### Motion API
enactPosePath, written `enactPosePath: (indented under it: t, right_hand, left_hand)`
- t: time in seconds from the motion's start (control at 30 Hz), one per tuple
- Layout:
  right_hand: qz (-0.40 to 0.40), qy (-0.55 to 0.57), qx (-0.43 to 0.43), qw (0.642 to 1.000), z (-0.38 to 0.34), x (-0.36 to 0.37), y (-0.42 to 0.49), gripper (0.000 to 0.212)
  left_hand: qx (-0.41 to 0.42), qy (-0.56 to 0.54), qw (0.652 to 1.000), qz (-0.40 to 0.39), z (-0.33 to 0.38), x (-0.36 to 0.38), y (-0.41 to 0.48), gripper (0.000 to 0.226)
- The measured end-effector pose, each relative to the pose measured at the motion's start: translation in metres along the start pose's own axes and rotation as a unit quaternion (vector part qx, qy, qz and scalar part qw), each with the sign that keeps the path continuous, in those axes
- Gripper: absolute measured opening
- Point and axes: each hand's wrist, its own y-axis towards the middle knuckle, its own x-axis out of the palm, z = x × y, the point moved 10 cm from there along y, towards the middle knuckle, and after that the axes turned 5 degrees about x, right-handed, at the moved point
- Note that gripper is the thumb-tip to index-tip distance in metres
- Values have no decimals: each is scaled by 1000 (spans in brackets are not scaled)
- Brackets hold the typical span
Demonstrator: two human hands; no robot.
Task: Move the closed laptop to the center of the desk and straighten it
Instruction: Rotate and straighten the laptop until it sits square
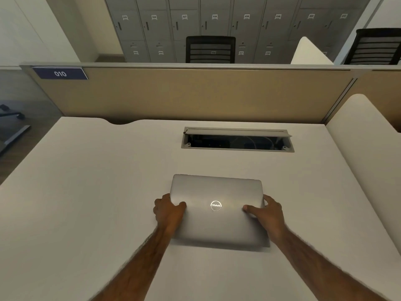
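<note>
Dim, even light; glare streak on laptop (217,211) lid between gripping hands; forearms slightly blurred; wide-angle bending toward frame edges; soft shadow below laptop

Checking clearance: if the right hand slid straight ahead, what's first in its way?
Bare desk ahead of the right hand; first obstacle looks like the open cable box, though it may pass just right of it.

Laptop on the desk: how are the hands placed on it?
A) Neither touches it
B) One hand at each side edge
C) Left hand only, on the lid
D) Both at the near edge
B: the left hand and the right hand grip opposite side edges of the closed laptop.
</note>
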Motion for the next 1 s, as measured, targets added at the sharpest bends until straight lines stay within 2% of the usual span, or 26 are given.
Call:
enactPosePath:
  t: [0.2, 0.53, 1.0]
  right_hand:
    - [-10, -19, -5, 1000, -3, -2, 9, 83]
    - [-24, -28, 1, 999, -6, 0, 12, 62]
    - [-19, -32, 8, 999, 2, 1, 14, 70]
  left_hand:
    - [-11, 3, 1000, -5, -1, 7, -1, 55]
    - [-22, 13, 1000, -6, -7, 11, 1, 54]
    - [-15, 18, 1000, -16, -7, 13, 12, 58]
